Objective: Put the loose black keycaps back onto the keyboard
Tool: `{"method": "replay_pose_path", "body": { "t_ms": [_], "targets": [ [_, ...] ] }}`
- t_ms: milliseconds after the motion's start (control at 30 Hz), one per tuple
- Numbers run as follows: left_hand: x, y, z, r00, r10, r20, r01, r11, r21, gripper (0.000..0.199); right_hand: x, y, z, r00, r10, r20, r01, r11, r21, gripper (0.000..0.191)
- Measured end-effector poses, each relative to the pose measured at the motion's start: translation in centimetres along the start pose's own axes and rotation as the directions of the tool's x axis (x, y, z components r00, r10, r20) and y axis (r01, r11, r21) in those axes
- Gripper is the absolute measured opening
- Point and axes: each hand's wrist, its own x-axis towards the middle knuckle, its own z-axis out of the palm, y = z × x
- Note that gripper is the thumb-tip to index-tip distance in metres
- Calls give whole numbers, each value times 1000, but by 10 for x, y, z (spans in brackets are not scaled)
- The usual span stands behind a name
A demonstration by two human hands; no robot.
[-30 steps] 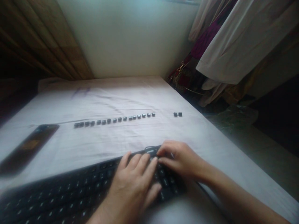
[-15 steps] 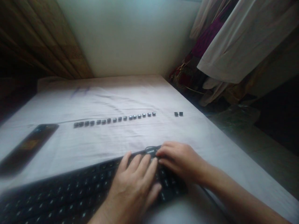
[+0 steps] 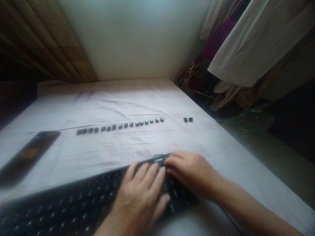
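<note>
A black keyboard (image 3: pixel 81 200) lies across the front of the white-covered surface, some of it beyond the lower left of the view. My left hand (image 3: pixel 141 193) rests flat on its right portion, fingers spread and pointing away from me. Just beyond those fingertips, my right hand (image 3: pixel 189 170) has its thumb and fingers closed together at the far right edge, by the label. Whatever sits between them is hidden. Farther back runs a row of small dark keycaps (image 3: pixel 120 126), with two more keycaps (image 3: pixel 188 120) apart on the right.
A dark phone (image 3: pixel 29 154) lies at the left. White cloth (image 3: pixel 137 98) covers the surface, whose right edge drops to the floor. Hanging clothes (image 3: pixel 246 49) are at the upper right, and a brown curtain (image 3: pixel 56 42) hangs at the left. A cable (image 3: pixel 231 218) trails beneath my right forearm.
Both hands stay in nearly the same place on the keyboard. The row of keycaps and the phone look the same, apart from a slight shift of the view.
</note>
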Motion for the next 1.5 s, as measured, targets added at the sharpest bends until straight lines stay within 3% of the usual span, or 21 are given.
{"method": "replay_pose_path", "body": {
  "t_ms": [167,433,867,1033,1267,1500],
  "targets": [
    [2,0,-1,1000,6,3,-6,1000,16,40,0,-1,0,999,13,45,-12,1000,-22,9],
    [1,-1,1,1000,6,-1,-6,1000,16,43,-1,-1,0,997,61,46,-67,989,134,12],
    [2,-3,1,996,-55,67,61,995,-84,49,1,-1,2,999,47,-1,-46,995,92,7],
    [3,-4,0,994,-72,87,82,988,-127,47,2,2,1,999,43,30,-46,994,100,7],
    [1,-2,1,999,-41,-5,41,996,-81,42,2,3,-1,995,33,91,-37,998,49,5],
    [1,-2,1,1000,-15,-21,14,998,-55,38,2,4,1,997,39,70,-49,988,146,6]
  ]
}}
